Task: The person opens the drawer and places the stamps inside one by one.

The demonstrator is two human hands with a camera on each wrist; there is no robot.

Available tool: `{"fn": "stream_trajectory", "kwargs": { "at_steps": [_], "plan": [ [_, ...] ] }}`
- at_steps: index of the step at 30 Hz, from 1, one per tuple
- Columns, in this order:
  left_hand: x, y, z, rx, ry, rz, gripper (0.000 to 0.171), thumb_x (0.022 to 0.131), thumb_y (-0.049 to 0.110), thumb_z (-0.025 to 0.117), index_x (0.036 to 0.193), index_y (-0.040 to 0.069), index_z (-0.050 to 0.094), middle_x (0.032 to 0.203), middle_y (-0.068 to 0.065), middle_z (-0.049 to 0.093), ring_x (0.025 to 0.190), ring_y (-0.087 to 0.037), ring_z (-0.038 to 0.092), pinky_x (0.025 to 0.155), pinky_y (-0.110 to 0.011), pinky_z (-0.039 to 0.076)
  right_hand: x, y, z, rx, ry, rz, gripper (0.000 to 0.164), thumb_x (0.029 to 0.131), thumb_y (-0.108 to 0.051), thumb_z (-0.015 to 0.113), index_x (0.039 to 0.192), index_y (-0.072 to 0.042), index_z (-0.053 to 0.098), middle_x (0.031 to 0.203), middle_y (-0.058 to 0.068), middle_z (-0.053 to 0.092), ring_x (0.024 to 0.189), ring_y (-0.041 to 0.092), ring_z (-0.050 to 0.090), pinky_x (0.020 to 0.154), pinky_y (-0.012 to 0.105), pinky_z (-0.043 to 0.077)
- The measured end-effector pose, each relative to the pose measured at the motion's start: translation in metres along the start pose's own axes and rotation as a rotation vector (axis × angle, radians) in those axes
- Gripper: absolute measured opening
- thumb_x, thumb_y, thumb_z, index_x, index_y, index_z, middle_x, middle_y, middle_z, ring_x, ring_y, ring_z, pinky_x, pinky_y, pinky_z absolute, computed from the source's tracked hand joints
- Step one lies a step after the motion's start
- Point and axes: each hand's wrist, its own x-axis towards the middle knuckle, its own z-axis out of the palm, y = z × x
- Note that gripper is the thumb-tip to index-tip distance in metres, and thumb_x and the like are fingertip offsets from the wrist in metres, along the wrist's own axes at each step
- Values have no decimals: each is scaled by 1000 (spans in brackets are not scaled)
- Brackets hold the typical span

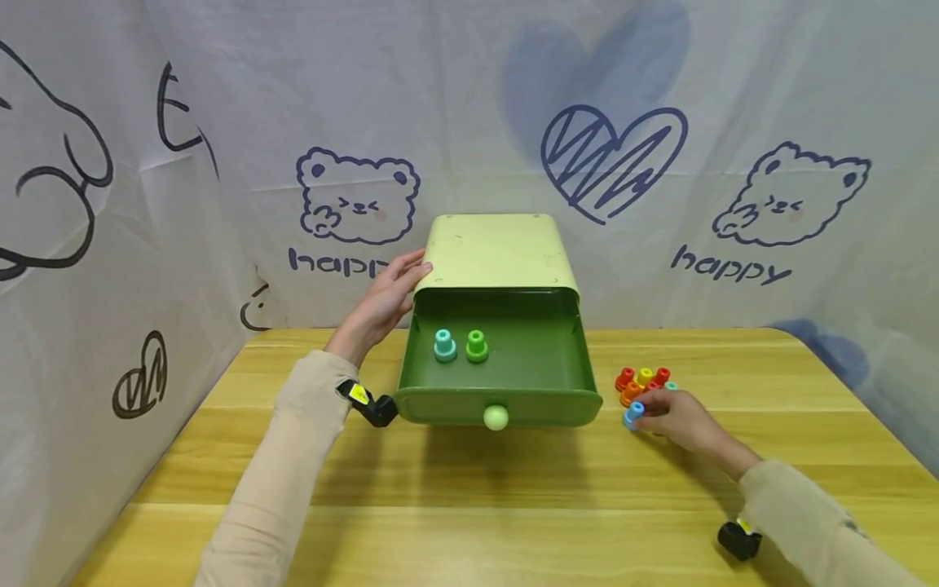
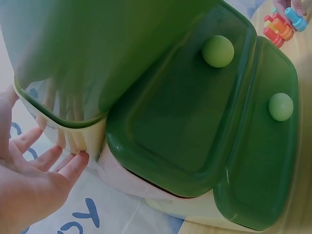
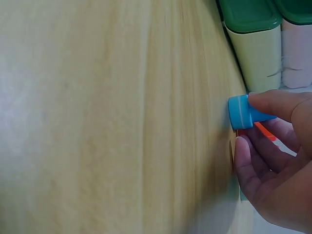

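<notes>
A stacked drawer cabinet (image 1: 499,251) with a pale yellow-green top stands mid-table, its top green drawer (image 1: 539,346) pulled out. Inside, on the left, are a light-blue peg (image 1: 444,346) and a green peg (image 1: 477,347), both upright. My left hand (image 1: 385,297) rests against the cabinet's left side; the left wrist view shows its fingers (image 2: 73,168) fairly straight, fingertips at the wall. Right of the cabinet, my right hand (image 1: 682,420) pinches a blue peg (image 3: 241,112) between thumb and fingers, close over the table. Just behind it is a cluster of pegs, partly hidden by the hand.
The cluster includes red pegs (image 1: 625,378), a yellow peg (image 1: 644,377) and an orange peg (image 1: 631,394). Two lower drawers with round knobs (image 2: 281,107) are closed below the pulled-out one. A printed cloth (image 1: 469,106) hangs behind the wooden table (image 1: 513,522).
</notes>
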Motion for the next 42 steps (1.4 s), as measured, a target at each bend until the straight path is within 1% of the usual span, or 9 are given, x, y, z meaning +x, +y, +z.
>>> {"fn": "stream_trajectory", "kwargs": {
  "at_steps": [9, 12, 17, 20, 25, 28, 33, 38, 42],
  "plan": [
    [-1, 0, 0, 20, 3, 13, 61, 101, 29, 50, 152, 9, 24, 149, -15, 29, 136, -31, 31, 111, -45, 31, 0, -1, -1, -19, 12, -20, 30, 88, -9, 71, 109, 11, 64, 96, 12, 65, 80, 20, 56, 61, 27, 53],
    [0, 0, 1, 17, 6, 14, 60, 101, 28, 50, 152, 9, 25, 149, -14, 28, 136, -31, 32, 110, -45, 32, -1, -5, -3, 8, 12, -10, 29, 88, -9, 70, 109, 11, 64, 98, 14, 66, 82, 21, 58, 63, 28, 54],
    [0, -1, 0, 22, -2, 21, 61, 102, 29, 49, 152, 8, 23, 149, -16, 28, 137, -31, 30, 111, -45, 31, -1, -20, -8, -5, 34, -19, 30, 89, -11, 69, 111, 9, 64, 101, 14, 66, 91, 26, 60, 74, 34, 56],
    [0, -1, 0, 23, -6, 24, 61, 102, 30, 48, 152, 7, 23, 150, -16, 27, 138, -31, 28, 112, -46, 30, 0, -31, -14, -28, 38, -35, 32, 90, -15, 69, 112, 8, 65, 103, 14, 66, 92, 26, 60, 77, 35, 54],
    [0, -1, 0, 23, -10, 26, 62, 101, 30, 49, 152, 7, 23, 151, -15, 26, 138, -31, 28, 111, -45, 30, 3, -47, -23, 45, -7, -33, 35, 93, -17, 66, 117, 8, 62, 105, 14, 66, 94, 27, 62, 80, 40, 55],
    [0, -2, 0, 29, -16, 42, 64, 100, 33, 51, 152, 7, 23, 151, -16, 26, 138, -32, 28, 111, -45, 31, 4, -55, -28, 53, -19, -39, 38, 94, -20, 65, 120, 7, 60, 108, 15, 66, 96, 30, 62, 80, 43, 55],
    [-1, -2, 0, 38, -16, 53, 69, 98, 39, 55, 151, 7, 26, 150, -17, 27, 137, -33, 29, 110, -45, 32, 7, -68, -36, -3, -17, -60, 38, 93, -21, 66, 120, 6, 62, 111, 17, 65, 97, 29, 61, 81, 44, 55],
    [0, -2, 0, 21, -9, 32, 62, 101, 31, 51, 152, 7, 25, 151, -15, 27, 137, -31, 30, 110, -44, 33, 9, -78, -44, -34, -17, -59, 39, 92, -21, 67, 120, 6, 62, 111, 17, 64, 95, 29, 60, 80, 41, 55],
    [1, -2, -1, 19, -6, 19, 61, 102, 30, 49, 153, 8, 23, 152, -14, 25, 138, -29, 28, 111, -44, 31, 8, -89, -49, -54, -14, -79, 40, 92, -22, 68, 120, 5, 62, 111, 17, 64, 97, 30, 60, 78, 38, 56]
  ]
}}
